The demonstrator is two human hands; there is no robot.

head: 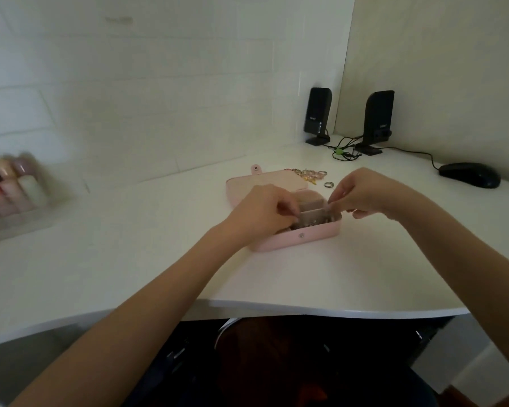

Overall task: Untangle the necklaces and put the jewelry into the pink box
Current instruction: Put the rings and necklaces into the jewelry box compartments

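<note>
The pink box (300, 233) lay open on the white bench (335, 274), directly under both hands, with its lid (265, 183) folded back on the far side of them. The left hand (259, 210) came in from the left and rested over the left part of the box, its fingers curled down into the compartments. They seemed to pinch something small there, but I could not tell what it was. The right hand (362, 192) hovered over the right end of the box, wrist raised, with thumb and forefinger pressed together at the edge of an inner divider (312, 213). If a thin chain was between them, it was too fine to see. Some small shiny jewelry (309, 223) was lying in the compartment between the two hands.

Just beyond the right hand, beside the lid, a heap of gold and coloured chains (306, 174) lay on the bench, and two rings (329, 184) lay near it. Both forearms stretched forward from the near edge of the bench.

Far to the right of the right hand there was a black mouse (469, 174), and behind the hands stood two black speakers (376, 121).
</note>
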